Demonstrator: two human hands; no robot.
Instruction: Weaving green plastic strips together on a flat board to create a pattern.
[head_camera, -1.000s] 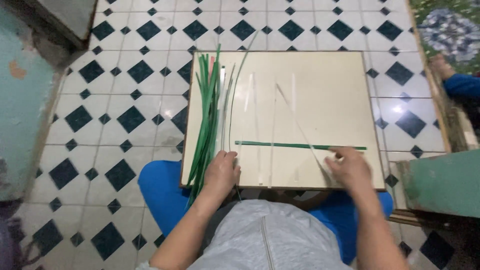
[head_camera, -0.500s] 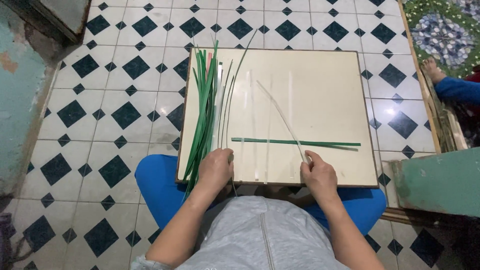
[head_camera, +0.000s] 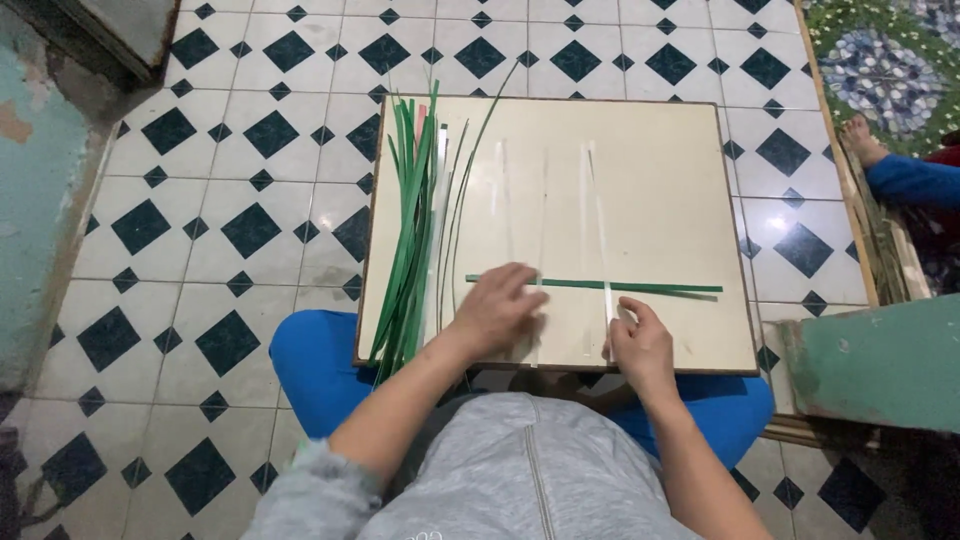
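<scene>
Checkered black-and-white floor tiles (head_camera: 250, 230) surrounded a cream board (head_camera: 670, 200) resting across the person's lap. Left hand (head_camera: 497, 310) lay flat, fingers spread, pressing the near end of 1 horizontal green strip (head_camera: 600, 286). Right hand (head_camera: 640, 340) pinched a pale upright strip (head_camera: 600, 230) crossing it. Weaving looked barely begun; threading that strip seemed to need steady alignment. Spare green strips (head_camera: 412, 230) lay bundled at the board's left edge.

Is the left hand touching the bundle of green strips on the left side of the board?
Apart. In the head view, the left hand lies flat on the board, and pale board surface shows between it and the bundle of green strips.
</scene>
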